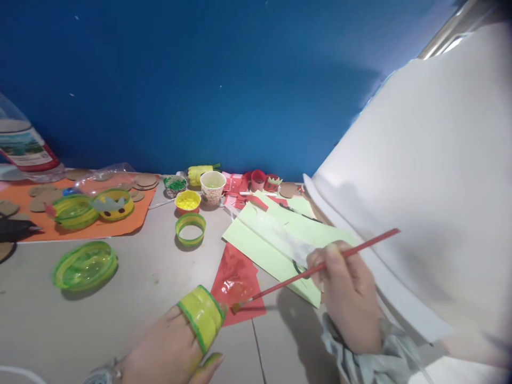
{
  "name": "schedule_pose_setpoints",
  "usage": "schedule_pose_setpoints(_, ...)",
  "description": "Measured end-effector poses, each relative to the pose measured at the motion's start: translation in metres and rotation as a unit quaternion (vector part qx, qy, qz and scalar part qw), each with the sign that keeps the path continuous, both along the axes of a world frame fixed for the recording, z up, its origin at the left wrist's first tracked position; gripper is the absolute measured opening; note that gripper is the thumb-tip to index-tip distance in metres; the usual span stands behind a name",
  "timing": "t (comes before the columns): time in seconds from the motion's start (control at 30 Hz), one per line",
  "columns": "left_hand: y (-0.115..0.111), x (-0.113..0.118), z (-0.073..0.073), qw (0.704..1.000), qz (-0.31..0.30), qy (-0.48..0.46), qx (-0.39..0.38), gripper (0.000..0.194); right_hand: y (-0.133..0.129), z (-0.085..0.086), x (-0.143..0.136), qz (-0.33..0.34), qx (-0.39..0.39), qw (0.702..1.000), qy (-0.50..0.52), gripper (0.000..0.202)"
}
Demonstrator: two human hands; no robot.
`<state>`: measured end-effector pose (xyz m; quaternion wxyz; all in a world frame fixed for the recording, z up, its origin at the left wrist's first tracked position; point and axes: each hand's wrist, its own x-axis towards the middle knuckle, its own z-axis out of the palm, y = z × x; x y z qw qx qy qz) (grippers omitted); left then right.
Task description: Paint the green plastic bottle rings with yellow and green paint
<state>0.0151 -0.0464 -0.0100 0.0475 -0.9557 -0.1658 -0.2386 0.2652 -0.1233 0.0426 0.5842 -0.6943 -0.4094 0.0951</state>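
Note:
My right hand (348, 293) grips a thin red paintbrush (304, 273) by its handle, slanting down to the left. The bristles rest on or just above a wet, shiny patch of the red paper (240, 290). A yellow-green painted ring (203, 317) with darker green edges sits around the fingers of my left hand (164, 346). That hand's thumb stands apart and has green paint on it; the other fingers are mostly hidden by the ring. Pale green paper (256, 237) lies under and beyond my right hand.
Nearby are a green ring (191, 230), a green oval dish-like piece (86, 265), a yellow-filled cup (188, 201), a green-filled cup (175, 184) and a paper cup (213, 188). Orange paper (132, 226) bears cardboard pieces; a bottle (30, 146) stands left. White sheeting (432, 176) rises right.

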Motion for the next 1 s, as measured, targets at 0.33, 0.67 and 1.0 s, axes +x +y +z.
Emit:
schedule_pose_setpoints(0.33,-0.001,-0.002,0.002,1.000,0.008,-0.008,0.010,0.032,0.001,-0.001,0.000,-0.005,-0.049,0.999,-0.006,0.035)
schedule_pose_setpoints(0.67,-0.006,-0.002,-0.007,0.999,0.022,-0.017,-0.017,0.029,0.002,0.001,0.002,-0.015,-0.080,0.996,-0.046,0.037)
schedule_pose_setpoints(1.0,-0.002,0.001,-0.009,0.999,0.019,-0.035,0.000,0.032,-0.003,0.005,0.004,-0.025,-0.095,0.993,-0.069,0.036)
